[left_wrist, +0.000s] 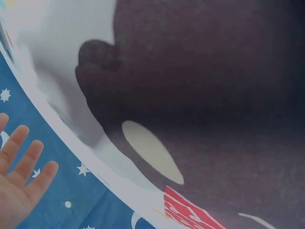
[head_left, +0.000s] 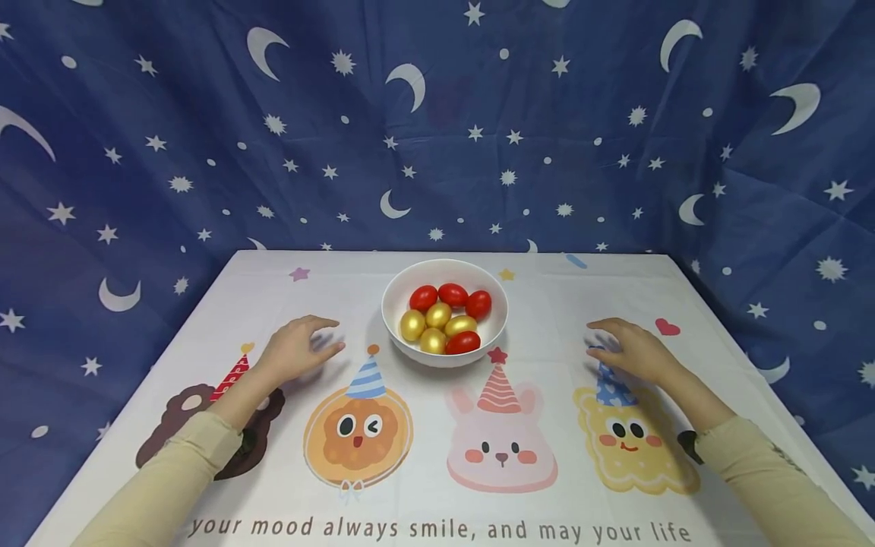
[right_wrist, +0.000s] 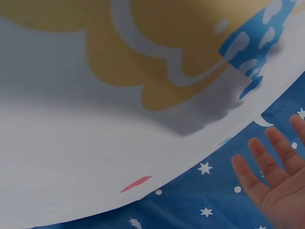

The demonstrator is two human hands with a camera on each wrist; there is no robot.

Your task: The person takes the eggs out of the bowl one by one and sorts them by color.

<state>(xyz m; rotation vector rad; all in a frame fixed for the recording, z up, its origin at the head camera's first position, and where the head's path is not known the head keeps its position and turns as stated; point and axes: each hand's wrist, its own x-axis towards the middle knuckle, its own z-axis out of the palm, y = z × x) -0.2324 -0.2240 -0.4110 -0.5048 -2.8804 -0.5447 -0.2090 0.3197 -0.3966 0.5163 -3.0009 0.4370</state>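
A white bowl (head_left: 444,360) stands near the back middle of the table. Inside it lie several red eggs (head_left: 478,305) and several gold eggs (head_left: 413,325), shiny and smooth. To the left of the bowl my left hand (head_left: 295,351) hovers with nothing in it, its fingers and thumb spread apart. My right hand (head_left: 632,349) is held over the table on the other side, likewise holding nothing, farther from the bowl. In both wrist views the fingers (left_wrist: 35,183) of the left hand and the fingers (right_wrist: 248,176) of the right are extended.
A white tablecloth (head_left: 427,425) printed with cartoon treats in party hats and a line of text covers the table. Behind it hangs a dark blue curtain (head_left: 451,175) with moons and stars, close along the table's back edge.
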